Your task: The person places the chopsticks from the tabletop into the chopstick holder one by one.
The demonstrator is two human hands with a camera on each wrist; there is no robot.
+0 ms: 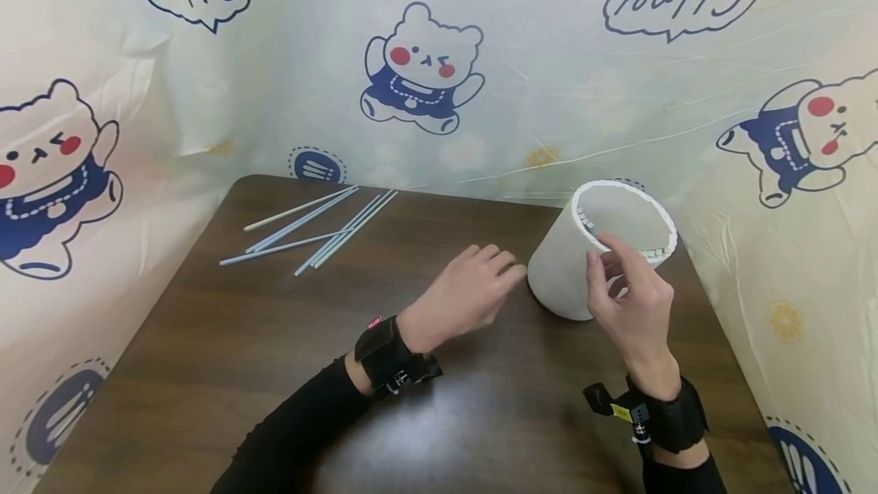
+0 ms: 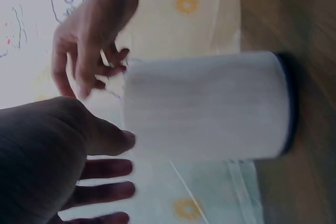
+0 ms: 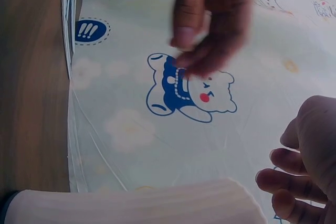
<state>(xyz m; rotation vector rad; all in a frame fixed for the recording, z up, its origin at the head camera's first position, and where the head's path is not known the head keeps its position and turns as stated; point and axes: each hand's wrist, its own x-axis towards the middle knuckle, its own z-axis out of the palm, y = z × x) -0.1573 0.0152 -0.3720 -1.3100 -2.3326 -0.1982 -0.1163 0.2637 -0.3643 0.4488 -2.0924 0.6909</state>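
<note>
Hands (image 1: 463,296) (image 1: 634,307) beside bin (image 1: 559,269); table edge (image 1: 689,274) close

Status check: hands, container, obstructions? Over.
White container stands on table. Left hand beside it, right hand at its rim, nothing seen held. Sticks lie off left, clear of both hands.

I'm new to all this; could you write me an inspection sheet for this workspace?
Surface: brown table, wood-look.
Job's things: white container standing at right; thin sticks lying at far left, some crossing.
Clutter: nothing seen.
Hands: left hand beside the container, touch unclear; right hand at its rim, no stick visible in it.
Cables: apparent short lead at the right wrist strap.
Surroundings: pale sheeting printed with cartoon bears.
</note>
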